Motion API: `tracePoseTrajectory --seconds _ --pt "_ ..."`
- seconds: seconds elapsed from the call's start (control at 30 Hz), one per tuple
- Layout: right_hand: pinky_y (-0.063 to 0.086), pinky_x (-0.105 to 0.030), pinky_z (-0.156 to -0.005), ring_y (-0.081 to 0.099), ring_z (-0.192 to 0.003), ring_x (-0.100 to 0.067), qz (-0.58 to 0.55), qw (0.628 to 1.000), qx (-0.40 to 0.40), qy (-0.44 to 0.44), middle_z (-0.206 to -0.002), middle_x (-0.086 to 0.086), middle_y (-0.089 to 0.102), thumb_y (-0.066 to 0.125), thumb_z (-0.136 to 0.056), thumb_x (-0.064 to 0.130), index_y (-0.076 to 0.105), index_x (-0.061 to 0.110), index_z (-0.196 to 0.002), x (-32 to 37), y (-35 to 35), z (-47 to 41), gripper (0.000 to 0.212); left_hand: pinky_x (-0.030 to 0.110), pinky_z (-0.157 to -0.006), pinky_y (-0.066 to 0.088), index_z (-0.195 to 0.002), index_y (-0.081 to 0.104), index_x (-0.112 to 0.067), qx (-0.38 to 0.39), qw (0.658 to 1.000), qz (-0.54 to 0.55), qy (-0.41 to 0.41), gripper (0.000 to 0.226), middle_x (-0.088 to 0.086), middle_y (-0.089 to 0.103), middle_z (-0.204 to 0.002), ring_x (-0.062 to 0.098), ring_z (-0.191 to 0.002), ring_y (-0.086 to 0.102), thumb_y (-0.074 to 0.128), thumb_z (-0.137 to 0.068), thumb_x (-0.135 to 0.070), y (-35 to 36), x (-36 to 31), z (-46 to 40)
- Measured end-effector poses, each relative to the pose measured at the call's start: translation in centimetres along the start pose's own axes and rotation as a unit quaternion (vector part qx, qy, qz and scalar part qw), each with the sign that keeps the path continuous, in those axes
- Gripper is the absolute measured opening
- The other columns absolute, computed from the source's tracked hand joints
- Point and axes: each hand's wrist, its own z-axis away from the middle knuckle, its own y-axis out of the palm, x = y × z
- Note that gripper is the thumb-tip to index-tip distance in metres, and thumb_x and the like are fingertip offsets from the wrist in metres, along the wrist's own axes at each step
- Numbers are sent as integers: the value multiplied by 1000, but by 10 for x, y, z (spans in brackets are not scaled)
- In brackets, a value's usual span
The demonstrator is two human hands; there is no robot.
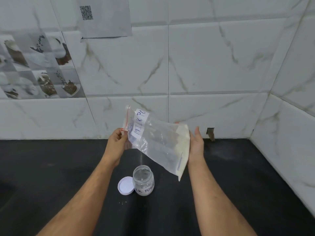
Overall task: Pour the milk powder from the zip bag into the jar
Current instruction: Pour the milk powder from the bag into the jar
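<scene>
Two hands hold the zip bag [153,140] in the air above the black counter [238,184], its milk powder [184,150] heaped at the sealed bottom. Right hand [196,145] cups that end with fingers straight and spread; left hand [116,140] pinches the red zip edge. Beneath stands the open glass jar [143,182], its white lid [125,185] touching it. I judge the mouth should drop over the jar, then the bottom rise slowly.

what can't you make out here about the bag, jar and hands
Head view only:
- zip bag seal: red strip bunched in the left hand; open or closed unclear.
- right hand fingers: hidden behind the bag.
- jar label: start cut off by its curve.
- Bag label: end folded away.
</scene>
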Motion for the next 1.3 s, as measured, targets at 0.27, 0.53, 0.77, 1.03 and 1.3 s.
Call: tracePoseTrajectory --seconds 0.27,0.53,0.77,1.03,1.3 --pt "53 -42 -84 73 -92 -28 37 998 -28 -40 -101 -13 76 39 -105 43 69 12 -104 8 8 0 43 27 -59 45 -86 54 -15 -32 998 52 5 17 5 60 -76 14 -63 52 52 -102 -17 8 -2 -16" --pt "56 -44 -89 73 -102 -32 148 988 -12 -51 -116 -20 71 47 -104 36 58 5 -118 -8 13 2 36 31 -73 51 -97 59 -18 -28 983 176 -50 13 5 61 -92 20 -84 60 47 -99 -13 22 0 -17" --pt "53 -49 -98 69 -111 -31 197 980 -18 -29 -120 -18 71 54 -93 48 60 2 -123 -33 1 10 55 28 -64 54 -95 60 -19 -50 966 235 -98 8 1 64 -86 19 -78 63 53 -93 -20 35 -12 -30" --pt "56 -47 -90 72 -107 -30 151 986 -13 -75 -114 -16 74 60 -87 39 67 2 -106 -33 -4 11 42 28 -63 54 -103 57 -17 -54 960 251 -115 15 8 56 -97 22 -89 59 57 -89 -24 41 -13 -35" --pt "58 -41 -80 73 -95 -27 156 984 -45 -78 -102 -11 77 60 -98 13 70 6 -98 -42 -9 17 11 27 -64 53 -103 55 -16 -55 953 269 -125 19 6 56 -91 22 -87 57 63 -86 -21 44 -15 -36"
